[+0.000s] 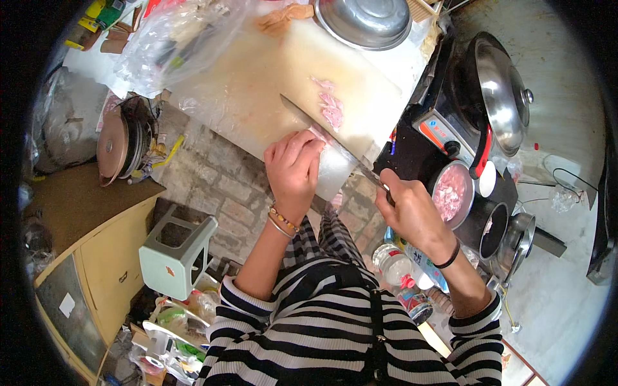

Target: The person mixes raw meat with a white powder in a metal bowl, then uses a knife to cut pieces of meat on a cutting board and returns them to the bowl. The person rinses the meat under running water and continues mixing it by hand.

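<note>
My right hand (410, 207) grips the handle of a wide-bladed kitchen knife (345, 153), whose blade points up and left over a whitish cutting board (251, 91). Fingers curled, my left hand (294, 169) presses on a small piece of pink raw meat (319, 133) against the blade, near the board's front edge. Beyond the knife lie thin slices of raw meat (331, 108) on the board. To the right, a metal bowl (472, 205) holds more cut meat (450, 193).
An upturned steel basin (369, 21) and clear plastic bags (164, 48) lie at the board's far side. On the right are a lidded pan (502, 96) on a cooker, a dark pot (492, 231) and bottles (393, 263). A pale green stool (171, 270) stands lower left.
</note>
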Demonstrator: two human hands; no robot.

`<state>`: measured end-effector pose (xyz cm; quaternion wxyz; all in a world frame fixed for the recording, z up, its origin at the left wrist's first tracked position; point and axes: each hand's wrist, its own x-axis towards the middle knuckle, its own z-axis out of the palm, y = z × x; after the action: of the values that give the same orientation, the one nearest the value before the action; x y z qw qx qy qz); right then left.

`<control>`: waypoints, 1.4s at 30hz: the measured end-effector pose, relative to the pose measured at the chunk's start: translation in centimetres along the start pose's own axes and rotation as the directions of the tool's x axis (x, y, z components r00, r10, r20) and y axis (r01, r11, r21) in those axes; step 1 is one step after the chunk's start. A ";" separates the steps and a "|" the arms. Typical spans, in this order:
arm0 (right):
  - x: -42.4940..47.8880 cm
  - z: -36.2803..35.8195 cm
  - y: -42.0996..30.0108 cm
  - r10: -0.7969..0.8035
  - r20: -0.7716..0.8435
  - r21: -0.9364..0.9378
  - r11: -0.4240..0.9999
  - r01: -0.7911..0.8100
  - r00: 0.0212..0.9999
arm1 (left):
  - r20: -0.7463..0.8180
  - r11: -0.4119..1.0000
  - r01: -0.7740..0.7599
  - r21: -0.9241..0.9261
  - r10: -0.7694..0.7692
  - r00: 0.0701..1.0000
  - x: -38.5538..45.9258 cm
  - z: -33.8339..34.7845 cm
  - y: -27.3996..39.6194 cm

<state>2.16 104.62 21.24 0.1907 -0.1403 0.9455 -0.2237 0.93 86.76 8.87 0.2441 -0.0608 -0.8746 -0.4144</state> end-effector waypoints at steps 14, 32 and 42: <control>6.9 3.4 -1.9 -0.102 -0.118 0.072 0.991 0.111 0.988 | 0.057 0.997 -0.068 -0.040 0.070 0.996 0.1 -0.3 -1.0; 0.9 -0.9 -0.2 0.006 0.026 -0.011 1.000 -0.006 1.000 | 0.040 0.997 -0.061 -0.056 0.063 0.997 0.0 -0.8 -1.0; 6.7 2.5 -1.1 -0.125 -0.078 -0.003 0.992 0.125 0.989 | 0.022 0.997 -0.057 -0.049 0.058 0.998 -0.1 -0.9 -1.0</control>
<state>-2.56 100.40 17.64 0.1395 -0.1904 0.9413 -0.2413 1.00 85.46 8.57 0.2440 -0.0967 -0.8650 -0.4276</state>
